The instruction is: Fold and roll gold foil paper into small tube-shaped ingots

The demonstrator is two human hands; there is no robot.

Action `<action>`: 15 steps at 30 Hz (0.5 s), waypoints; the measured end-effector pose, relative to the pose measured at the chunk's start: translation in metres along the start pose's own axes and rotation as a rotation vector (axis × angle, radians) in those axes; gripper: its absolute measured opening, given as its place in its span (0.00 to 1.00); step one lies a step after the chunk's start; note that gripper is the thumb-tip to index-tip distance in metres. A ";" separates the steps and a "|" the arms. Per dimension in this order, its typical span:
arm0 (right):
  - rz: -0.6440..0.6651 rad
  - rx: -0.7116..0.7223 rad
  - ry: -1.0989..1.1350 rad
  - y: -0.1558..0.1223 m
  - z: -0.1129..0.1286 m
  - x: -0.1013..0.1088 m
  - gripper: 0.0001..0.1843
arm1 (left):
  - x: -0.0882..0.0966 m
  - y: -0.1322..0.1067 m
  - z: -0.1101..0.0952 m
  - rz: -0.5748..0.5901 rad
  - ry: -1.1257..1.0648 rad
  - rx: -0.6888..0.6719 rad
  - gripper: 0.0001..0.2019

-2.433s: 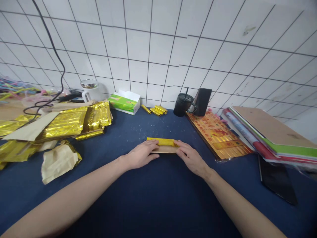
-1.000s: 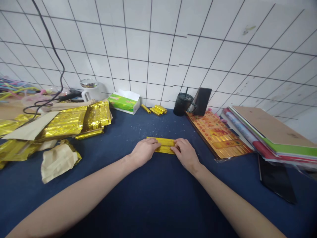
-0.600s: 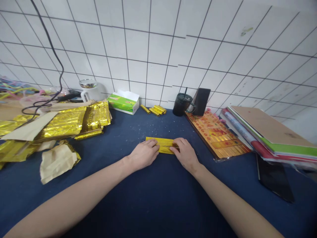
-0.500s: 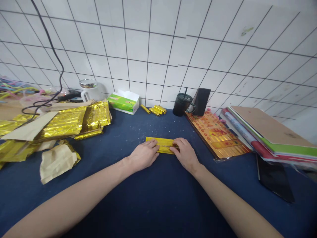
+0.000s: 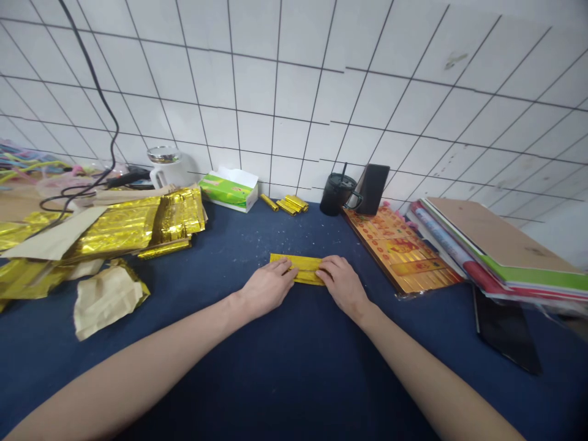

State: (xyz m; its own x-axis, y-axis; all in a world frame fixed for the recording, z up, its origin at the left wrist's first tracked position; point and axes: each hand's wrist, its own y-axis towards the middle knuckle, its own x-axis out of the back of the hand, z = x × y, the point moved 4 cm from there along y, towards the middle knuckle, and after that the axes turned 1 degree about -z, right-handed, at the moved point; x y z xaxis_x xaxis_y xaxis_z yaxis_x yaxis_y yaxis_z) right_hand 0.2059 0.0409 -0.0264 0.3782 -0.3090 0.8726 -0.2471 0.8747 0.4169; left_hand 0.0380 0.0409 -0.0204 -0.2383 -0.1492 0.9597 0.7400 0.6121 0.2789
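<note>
Gold foil strip [image 5: 301,269] lies folded on the table, the left hand [image 5: 266,286] and right hand [image 5: 342,285] pressing its ends, unclenched. Beyond them, a green tissue box [image 5: 228,192] has print too small to read.

- Beyond our fingers [image 5: 280,271], we face a wall of white square tiles [image 5: 275,92] with thin black lines.
- Around our fingers lies a dark blue tabletop [image 5: 294,367].
- Far left of our fingers, a black cable [image 5: 94,92] hangs against the tiles.
</note>
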 end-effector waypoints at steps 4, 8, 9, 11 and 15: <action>-0.005 -0.020 0.107 -0.002 -0.005 0.005 0.10 | 0.000 0.001 0.000 0.016 -0.009 0.010 0.14; 0.069 -0.032 0.234 -0.008 -0.014 0.008 0.13 | -0.001 0.001 0.000 0.020 -0.036 0.030 0.14; 0.091 -0.029 0.246 -0.009 -0.016 0.008 0.15 | -0.001 0.001 0.000 0.017 -0.046 0.036 0.14; 0.119 -0.023 0.255 -0.010 -0.019 0.007 0.17 | -0.001 0.001 0.000 0.019 -0.063 0.045 0.13; 0.139 -0.027 0.253 -0.008 -0.019 0.007 0.17 | 0.000 0.001 -0.002 0.037 -0.046 0.050 0.13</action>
State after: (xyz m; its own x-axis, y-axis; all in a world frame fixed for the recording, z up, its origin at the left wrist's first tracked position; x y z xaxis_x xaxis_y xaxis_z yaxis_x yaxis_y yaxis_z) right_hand 0.2277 0.0385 -0.0285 0.5542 -0.0858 0.8280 -0.2893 0.9128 0.2882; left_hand 0.0397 0.0396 -0.0198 -0.2412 -0.0909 0.9662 0.7165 0.6548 0.2404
